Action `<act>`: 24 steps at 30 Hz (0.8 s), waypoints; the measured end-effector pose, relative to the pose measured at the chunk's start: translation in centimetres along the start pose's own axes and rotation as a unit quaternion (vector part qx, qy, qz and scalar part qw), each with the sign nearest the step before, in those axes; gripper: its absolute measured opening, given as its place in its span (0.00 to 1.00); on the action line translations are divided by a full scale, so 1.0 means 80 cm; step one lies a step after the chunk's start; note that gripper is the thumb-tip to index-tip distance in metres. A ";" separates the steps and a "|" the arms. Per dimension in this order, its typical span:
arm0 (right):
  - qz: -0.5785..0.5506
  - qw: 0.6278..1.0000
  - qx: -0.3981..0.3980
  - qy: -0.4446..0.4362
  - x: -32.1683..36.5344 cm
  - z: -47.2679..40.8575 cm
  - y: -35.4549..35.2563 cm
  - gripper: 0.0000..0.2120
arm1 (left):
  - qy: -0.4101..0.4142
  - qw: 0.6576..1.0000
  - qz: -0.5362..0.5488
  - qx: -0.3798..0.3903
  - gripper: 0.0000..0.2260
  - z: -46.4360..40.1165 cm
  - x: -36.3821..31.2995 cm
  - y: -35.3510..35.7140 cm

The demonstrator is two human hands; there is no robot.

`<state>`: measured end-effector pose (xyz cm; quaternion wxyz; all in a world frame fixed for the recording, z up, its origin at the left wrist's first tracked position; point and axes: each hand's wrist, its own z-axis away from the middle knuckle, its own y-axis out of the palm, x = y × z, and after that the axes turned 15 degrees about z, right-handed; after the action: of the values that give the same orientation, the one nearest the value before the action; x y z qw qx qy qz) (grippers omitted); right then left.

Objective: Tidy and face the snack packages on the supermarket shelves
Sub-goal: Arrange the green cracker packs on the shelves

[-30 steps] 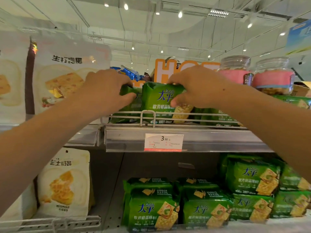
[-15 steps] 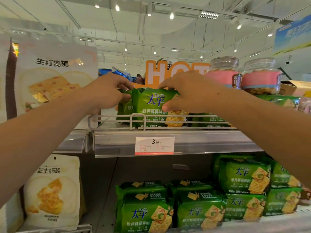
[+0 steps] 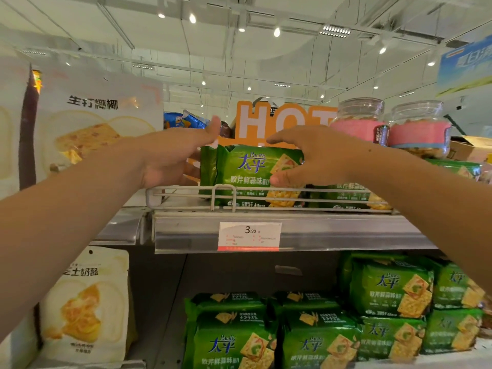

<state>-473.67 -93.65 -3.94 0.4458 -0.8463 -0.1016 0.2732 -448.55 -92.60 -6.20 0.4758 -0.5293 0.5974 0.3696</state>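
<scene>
Setting: supermarket shelving is being viewed under a white ceiling with spot lights; an orange "HOT" sign [image 3: 279, 123] is being shown at centre.
Upper shelf: a green Pacific cracker pack [image 3: 253, 174] is being kept upright behind the wire rail [image 3: 266, 194], at centre frame, above the 3.90 price tag [image 3: 249, 235].
Left hand [image 3: 173, 155]: fingers are being held spread, just left of the pack; contact cannot be told.
Right hand [image 3: 308, 158]: fingers are being held loosely spread over the pack's right edge, nothing being pinched.
Lower shelf: more green cracker packs [image 3: 306, 339] are being displayed at lower right.
Right: two pink-labelled jars [image 3: 388, 126] are being stored.
</scene>
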 end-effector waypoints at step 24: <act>0.025 0.999 -0.013 -0.035 -0.016 0.002 0.018 0.34 | 0.023 0.991 -0.118 0.050 0.34 -0.014 0.006 0.028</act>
<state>-474.92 -94.89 -4.70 0.4243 -0.8441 -0.0996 0.3123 -450.94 -93.42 -6.48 0.5280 -0.5797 0.5598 0.2679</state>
